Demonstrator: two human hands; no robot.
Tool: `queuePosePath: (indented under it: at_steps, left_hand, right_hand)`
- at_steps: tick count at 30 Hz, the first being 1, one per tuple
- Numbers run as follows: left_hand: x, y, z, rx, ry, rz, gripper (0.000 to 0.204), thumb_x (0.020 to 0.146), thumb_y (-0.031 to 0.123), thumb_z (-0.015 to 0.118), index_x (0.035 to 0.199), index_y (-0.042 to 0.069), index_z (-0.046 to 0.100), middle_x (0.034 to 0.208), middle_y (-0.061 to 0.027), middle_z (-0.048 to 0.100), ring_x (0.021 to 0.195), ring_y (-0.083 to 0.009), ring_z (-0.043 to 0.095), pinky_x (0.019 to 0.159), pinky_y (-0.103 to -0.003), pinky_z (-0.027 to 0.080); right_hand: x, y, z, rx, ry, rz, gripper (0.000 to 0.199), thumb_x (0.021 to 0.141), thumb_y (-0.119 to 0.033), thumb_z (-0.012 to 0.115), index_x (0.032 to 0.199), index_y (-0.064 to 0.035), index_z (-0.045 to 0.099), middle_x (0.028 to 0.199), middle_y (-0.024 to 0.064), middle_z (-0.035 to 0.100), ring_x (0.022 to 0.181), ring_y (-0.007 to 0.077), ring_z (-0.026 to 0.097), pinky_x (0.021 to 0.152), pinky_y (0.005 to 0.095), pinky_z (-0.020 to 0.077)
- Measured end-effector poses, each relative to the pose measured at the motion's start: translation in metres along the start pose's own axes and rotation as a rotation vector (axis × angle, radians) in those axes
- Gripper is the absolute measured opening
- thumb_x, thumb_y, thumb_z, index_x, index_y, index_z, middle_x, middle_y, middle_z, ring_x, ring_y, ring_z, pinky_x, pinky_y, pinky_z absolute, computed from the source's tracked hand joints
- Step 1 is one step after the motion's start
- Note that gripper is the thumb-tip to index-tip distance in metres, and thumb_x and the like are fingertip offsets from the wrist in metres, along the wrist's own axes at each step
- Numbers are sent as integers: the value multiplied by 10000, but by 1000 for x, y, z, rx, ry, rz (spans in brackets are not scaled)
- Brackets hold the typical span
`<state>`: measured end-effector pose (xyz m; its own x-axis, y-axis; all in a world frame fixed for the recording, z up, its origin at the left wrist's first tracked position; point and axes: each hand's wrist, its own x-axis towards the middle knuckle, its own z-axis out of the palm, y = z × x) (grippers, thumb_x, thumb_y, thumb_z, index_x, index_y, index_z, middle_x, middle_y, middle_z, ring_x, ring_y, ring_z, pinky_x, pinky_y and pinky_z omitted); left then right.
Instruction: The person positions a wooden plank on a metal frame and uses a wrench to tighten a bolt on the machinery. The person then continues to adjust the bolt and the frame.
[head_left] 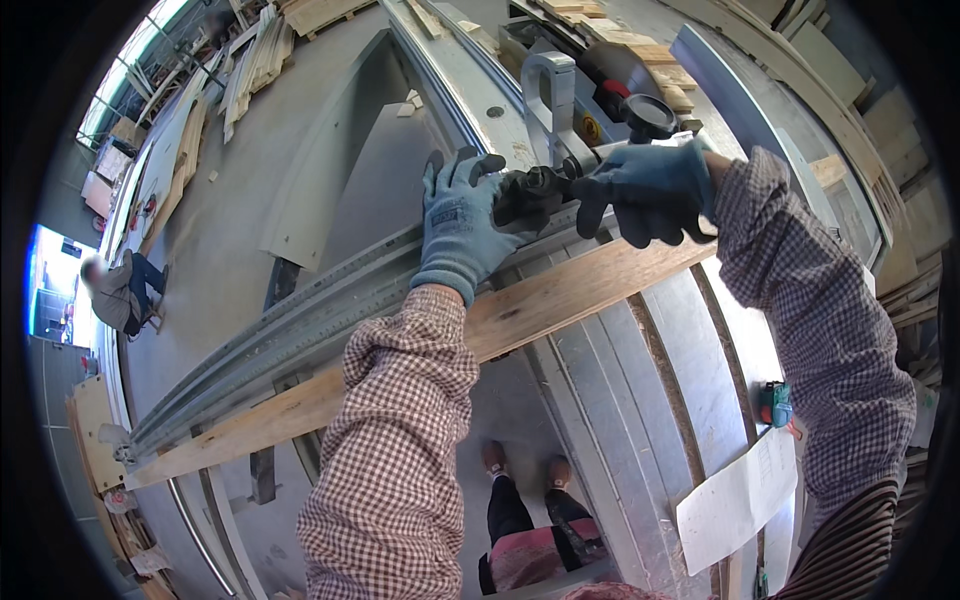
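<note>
Both my hands wear blue knit gloves with dark grip coating. My left hand [462, 220] lies over the metal fence [350, 300], its fingers curled against a black fitting [535, 192]. From the right, my right hand [648, 192] meets the same fitting with bent fingers; whatever they pinch is hidden by the glove. Just beyond the hands stands a grey metal bracket [550, 95] with a round black knob [650, 117]. A long wooden board [580, 295] runs along the near side of the fence, under my forearms.
A slatted metal table [620, 400] carries a white paper sheet [735, 505] and a small green-blue tool [775, 404]. Timber stacks [262, 65] lie at the far left. Another person [125, 290] sits at left. A tall metal panel [740, 110] rises at right.
</note>
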<state>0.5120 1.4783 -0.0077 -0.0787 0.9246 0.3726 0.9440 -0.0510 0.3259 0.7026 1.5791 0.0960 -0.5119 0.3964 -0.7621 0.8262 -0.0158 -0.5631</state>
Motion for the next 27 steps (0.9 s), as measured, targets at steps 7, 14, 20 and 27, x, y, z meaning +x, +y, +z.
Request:
queuePosePath:
  at_steps: [7, 14, 20, 27]
  left_hand:
    - [6, -11, 11, 34, 11, 51, 543, 614, 381, 765, 1098, 171, 635, 1239, -53, 513, 1261, -300, 355, 1128, -462, 125]
    - [-21, -6, -21, 78, 67, -41, 936, 594, 469, 786, 1372, 177, 356, 1397, -170, 300, 1308, -319, 294, 1135, -489, 122]
    - [-102, -96, -101, 444, -85, -36, 1128, 539, 617, 763, 1368, 6, 302, 1369, -183, 373, 1305, -327, 312, 1124, -463, 180]
    - [-130, -122, -112, 408, -265, -368, 792, 586, 357, 816, 1241, 92, 458, 1121, -101, 548, 1091, -262, 489, 984, -397, 353]
  right_hand:
    - [37, -7, 147, 1435, 131, -258, 422, 922, -491, 424, 829, -95, 535, 557, 53, 518, 398, 162, 449, 384, 297, 379]
    - [14, 16, 111, 868, 162, -130, 491, 900, -512, 490, 964, -35, 592, 650, 50, 526, 527, 153, 517, 460, 296, 464]
    - [-18, 29, 41, 136, 298, 22, 525, 926, -520, 426, 916, -49, 657, 557, 33, 478, 400, 110, 423, 344, 248, 339]
    - [-6, 8, 9, -143, 264, 24, 475, 933, -471, 445, 850, -69, 684, 582, 48, 525, 435, 134, 474, 352, 272, 382]
